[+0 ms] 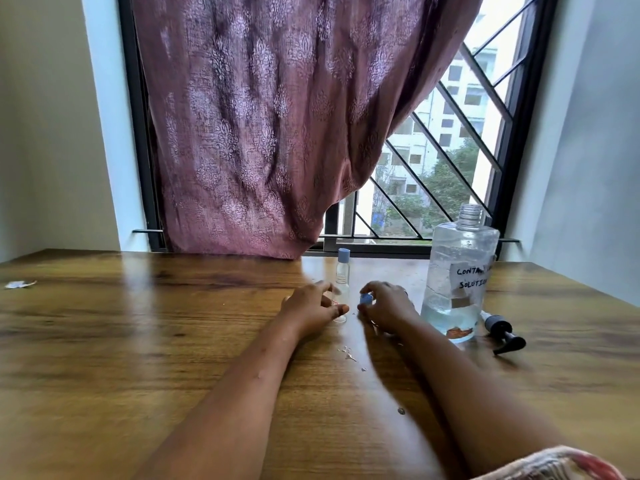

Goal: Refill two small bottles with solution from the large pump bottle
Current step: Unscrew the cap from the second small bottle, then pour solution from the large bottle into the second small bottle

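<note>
The large clear bottle [457, 271], labelled with handwriting, stands open-necked at the right with some liquid at its bottom. Its dark pump head [502, 332] lies on the table just right of it. A small clear bottle with a blue cap [343, 263] stands upright near the window. Directly in front of it stands a second small clear bottle [341, 315] with no cap, hard to separate from the first. My left hand [311, 304] curls its thumb and fingers around this front bottle. My right hand [384, 306] pinches a blue cap [366, 298] just right of that bottle.
The wooden table [173, 341] carries a few spilled drops [348, 353] near my forearms and a scrap of paper [19, 284] at the far left. A maroon curtain [270, 133] and a barred window rise behind the table's far edge.
</note>
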